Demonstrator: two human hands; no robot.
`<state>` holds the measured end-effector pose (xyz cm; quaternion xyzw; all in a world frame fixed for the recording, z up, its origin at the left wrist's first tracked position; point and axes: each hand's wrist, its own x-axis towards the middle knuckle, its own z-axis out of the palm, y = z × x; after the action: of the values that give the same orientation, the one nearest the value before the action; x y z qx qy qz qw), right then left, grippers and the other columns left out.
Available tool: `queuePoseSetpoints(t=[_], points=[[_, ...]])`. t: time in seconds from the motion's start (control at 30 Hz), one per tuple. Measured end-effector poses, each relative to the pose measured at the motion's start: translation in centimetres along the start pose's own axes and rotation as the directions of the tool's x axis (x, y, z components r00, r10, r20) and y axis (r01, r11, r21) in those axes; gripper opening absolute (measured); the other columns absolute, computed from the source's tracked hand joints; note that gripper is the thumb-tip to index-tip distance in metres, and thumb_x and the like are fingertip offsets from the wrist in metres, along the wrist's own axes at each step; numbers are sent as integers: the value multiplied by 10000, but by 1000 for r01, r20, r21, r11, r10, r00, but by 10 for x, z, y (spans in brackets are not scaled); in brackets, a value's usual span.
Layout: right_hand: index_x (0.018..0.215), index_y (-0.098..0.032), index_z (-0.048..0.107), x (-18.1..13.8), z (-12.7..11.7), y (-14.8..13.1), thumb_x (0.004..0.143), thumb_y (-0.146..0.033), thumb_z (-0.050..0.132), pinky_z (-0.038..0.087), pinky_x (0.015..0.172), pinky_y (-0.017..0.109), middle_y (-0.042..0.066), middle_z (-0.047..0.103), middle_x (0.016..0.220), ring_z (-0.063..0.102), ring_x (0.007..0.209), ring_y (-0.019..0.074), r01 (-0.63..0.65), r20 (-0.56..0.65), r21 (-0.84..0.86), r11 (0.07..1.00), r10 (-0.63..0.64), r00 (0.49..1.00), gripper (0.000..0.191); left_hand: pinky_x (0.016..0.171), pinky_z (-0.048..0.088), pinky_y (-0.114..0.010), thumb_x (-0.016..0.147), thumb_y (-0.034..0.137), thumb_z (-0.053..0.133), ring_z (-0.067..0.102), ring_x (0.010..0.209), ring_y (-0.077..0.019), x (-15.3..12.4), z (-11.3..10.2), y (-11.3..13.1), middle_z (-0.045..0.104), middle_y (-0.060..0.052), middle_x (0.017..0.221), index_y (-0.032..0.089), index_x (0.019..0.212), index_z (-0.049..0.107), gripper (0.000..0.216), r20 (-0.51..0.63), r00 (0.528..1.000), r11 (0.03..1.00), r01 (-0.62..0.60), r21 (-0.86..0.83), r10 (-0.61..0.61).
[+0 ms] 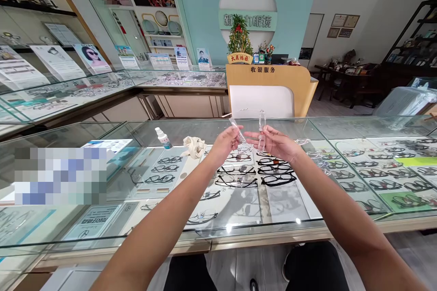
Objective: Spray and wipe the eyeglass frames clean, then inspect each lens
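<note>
Between the thumb and fingers of my right hand (280,144) is a pair of clear-framed eyeglasses (262,120), turned upright with a thin temple reaching left. My left hand (224,144) is closed on a narrow clear plastic strip (238,130), close beside the glasses; its exact kind is hard to make out. Both hands are above the glass counter top (191,232). Under and in front of them lie several dark-framed eyeglasses (277,179). A white spray bottle (163,138) and a crumpled beige cloth (194,146) stand left of my left hand.
Rows of eyeglasses (387,173) fill the display case on the right. A pixelated panel (60,176) covers part of the left counter. Beyond stands a wooden cashier desk (305,86) with a plant (240,38). A plastic-wrapped grey object (403,102) is at far right.
</note>
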<state>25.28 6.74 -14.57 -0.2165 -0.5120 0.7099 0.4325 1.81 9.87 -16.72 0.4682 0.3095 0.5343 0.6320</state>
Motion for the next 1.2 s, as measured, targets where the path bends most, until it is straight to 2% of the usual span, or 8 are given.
queuePoseSetpoints(t=[0.17, 0.57, 0.83, 0.93, 0.97, 1.03, 1.1, 1.2], points=[[918, -290, 610, 4, 5, 6, 844, -527, 921, 538, 1168, 506, 64, 813, 1387, 751, 1336, 289, 46, -77, -14, 999, -47, 996, 398, 565, 373, -250, 639, 677, 1007, 487, 595, -84, -4, 8, -9, 571, 30, 718, 170, 953, 745, 651, -32, 996, 996, -76, 43, 78], [862, -258, 739, 7, 8, 10, 689, -391, 1058, 645, 853, 258, -13, 829, 1026, 767, 936, 145, 192, -263, 166, 967, -144, 954, 386, 626, 437, -245, 613, 686, 1014, 557, 655, -101, -6, 8, -18, 626, -7, 738, 150, 900, 753, 661, 76, 992, 991, 89, 96, -97], [915, -271, 804, 1, 3, -2, 734, -331, 1041, 679, 836, 235, -35, 844, 974, 803, 935, 133, 247, -303, 222, 943, -174, 937, 304, 602, 397, -268, 813, 550, 875, 479, 613, -120, 6, -9, -5, 558, 20, 738, 199, 930, 704, 408, -139, 972, 945, -141, 294, 188], [912, -276, 803, -1, -2, -7, 736, -346, 1038, 693, 873, 243, -44, 853, 992, 818, 962, 138, 238, -320, 231, 943, -157, 934, 302, 767, 467, -281, 920, 282, 755, 562, 806, -159, 17, -36, 12, 581, 4, 892, 224, 1056, 634, 191, -376, 815, 859, -262, 439, 440], [908, -275, 801, -1, -3, -9, 727, -357, 1042, 698, 889, 254, -42, 856, 1006, 820, 971, 144, 246, -320, 232, 941, -165, 933, 313, 870, 483, -292, 927, 200, 716, 585, 912, -173, 19, -49, 19, 593, -12, 979, 230, 1118, 610, 221, -447, 716, 810, -288, 511, 536], [909, -281, 796, -2, -6, -10, 729, -376, 1037, 711, 927, 300, -34, 861, 1035, 822, 995, 163, 263, -311, 234, 936, -184, 932, 316, 1072, 473, -350, 902, 86, 668, 606, 1112, -216, 23, -77, 33, 623, -84, 1177, 205, 1174, 579, 310, -478, 402, 589, -224, 776, 781], [916, -292, 793, -2, -8, -11, 758, -376, 1016, 715, 973, 349, -28, 863, 1038, 823, 1021, 181, 280, -318, 224, 934, -202, 926, 286, 1179, 430, -408, 885, 47, 656, 591, 1249, -262, 25, -106, 43, 617, -141, 1299, 185, 1236, 541, 394, -492, 212, 512, -51, 857, 845], [922, -295, 795, -2, -11, -12, 801, -362, 986, 682, 1091, 388, -8, 864, 1055, 819, 1089, 196, 309, -348, 194, 931, -229, 909, 236, 1216, 408, -477, 893, 73, 663, 552, 1397, -322, 25, -145, 47, 603, -182, 1414, 179, 1348, 502, 494, -605, 124, 571, 228, 789, 786]])
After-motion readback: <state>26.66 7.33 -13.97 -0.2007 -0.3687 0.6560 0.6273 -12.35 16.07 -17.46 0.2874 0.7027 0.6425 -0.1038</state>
